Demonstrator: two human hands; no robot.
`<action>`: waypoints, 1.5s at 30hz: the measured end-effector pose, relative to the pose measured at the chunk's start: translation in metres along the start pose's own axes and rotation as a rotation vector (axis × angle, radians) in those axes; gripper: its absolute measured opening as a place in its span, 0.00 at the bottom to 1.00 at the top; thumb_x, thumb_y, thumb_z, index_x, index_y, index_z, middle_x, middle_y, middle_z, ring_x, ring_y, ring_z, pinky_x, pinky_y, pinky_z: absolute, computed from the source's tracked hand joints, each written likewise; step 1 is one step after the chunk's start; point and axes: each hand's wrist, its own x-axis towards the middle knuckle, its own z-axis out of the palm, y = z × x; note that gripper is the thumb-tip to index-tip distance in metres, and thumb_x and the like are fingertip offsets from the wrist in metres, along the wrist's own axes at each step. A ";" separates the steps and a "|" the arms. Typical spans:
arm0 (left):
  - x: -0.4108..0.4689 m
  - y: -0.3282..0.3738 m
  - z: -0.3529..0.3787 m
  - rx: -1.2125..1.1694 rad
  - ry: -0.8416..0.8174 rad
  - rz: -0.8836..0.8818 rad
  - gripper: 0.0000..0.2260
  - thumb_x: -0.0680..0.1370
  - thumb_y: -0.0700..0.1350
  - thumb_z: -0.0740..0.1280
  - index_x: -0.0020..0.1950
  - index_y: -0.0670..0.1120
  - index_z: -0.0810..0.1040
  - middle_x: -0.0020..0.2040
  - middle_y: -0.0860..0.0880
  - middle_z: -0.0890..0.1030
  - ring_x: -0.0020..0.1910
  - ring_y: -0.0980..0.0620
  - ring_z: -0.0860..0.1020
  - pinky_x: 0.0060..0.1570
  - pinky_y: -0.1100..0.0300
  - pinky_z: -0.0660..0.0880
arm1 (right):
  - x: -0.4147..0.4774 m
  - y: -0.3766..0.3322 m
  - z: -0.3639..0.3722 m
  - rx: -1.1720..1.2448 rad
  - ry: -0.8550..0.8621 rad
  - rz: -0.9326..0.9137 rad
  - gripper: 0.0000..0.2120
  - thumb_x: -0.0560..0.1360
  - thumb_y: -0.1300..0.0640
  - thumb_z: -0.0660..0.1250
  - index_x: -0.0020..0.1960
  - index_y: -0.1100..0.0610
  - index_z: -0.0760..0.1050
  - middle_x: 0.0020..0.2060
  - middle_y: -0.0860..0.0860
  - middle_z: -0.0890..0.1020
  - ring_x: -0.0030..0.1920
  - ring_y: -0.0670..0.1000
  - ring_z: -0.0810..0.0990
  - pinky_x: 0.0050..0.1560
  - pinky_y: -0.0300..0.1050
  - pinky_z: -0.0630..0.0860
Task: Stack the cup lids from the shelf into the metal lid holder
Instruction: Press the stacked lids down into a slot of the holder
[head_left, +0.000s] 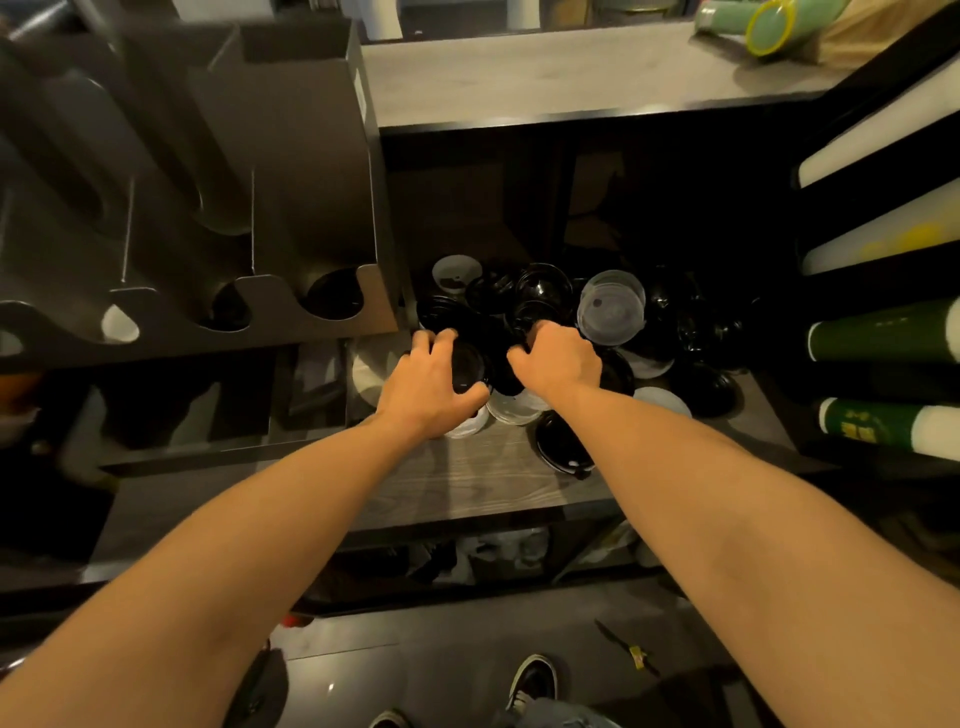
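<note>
On a dim wooden shelf (467, 483), the left hand (426, 387) is gripping a black lid (466, 366) by its rim, the right hand (558, 358) clutching lids (522, 317) just beside it; likely light, slippery plastic.

A grey wood-grain desk (571, 73) runs across the top, with a green tube (769, 23) ringed in yellow lying at its far right corner. Below it the cabinet interior (675, 197) is dark. At right, a black rack (883, 280) holds white and green cup sleeves. The floor (415, 670) is dark, glossy tile catching dim warm light; a yellow-marked tool (636, 653) lies on it.
</note>
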 end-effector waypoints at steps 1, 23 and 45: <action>-0.001 0.000 -0.003 -0.020 0.003 -0.012 0.36 0.76 0.60 0.65 0.79 0.48 0.57 0.75 0.42 0.62 0.67 0.38 0.71 0.61 0.46 0.73 | -0.001 -0.001 -0.001 0.052 -0.005 0.034 0.13 0.76 0.45 0.65 0.50 0.55 0.76 0.41 0.52 0.78 0.44 0.57 0.78 0.41 0.48 0.74; -0.077 -0.051 -0.092 0.077 0.208 0.322 0.39 0.72 0.68 0.68 0.76 0.50 0.63 0.72 0.49 0.62 0.66 0.48 0.71 0.55 0.52 0.79 | -0.107 -0.081 -0.022 0.074 -0.033 -0.107 0.17 0.77 0.62 0.60 0.59 0.50 0.81 0.57 0.52 0.81 0.57 0.57 0.79 0.54 0.51 0.79; -0.124 -0.155 -0.177 0.000 0.399 0.413 0.32 0.71 0.61 0.74 0.71 0.51 0.70 0.66 0.52 0.77 0.66 0.51 0.72 0.63 0.55 0.72 | -0.134 -0.200 -0.017 0.485 -0.104 -0.209 0.18 0.79 0.44 0.65 0.41 0.57 0.79 0.33 0.49 0.77 0.38 0.49 0.78 0.40 0.46 0.76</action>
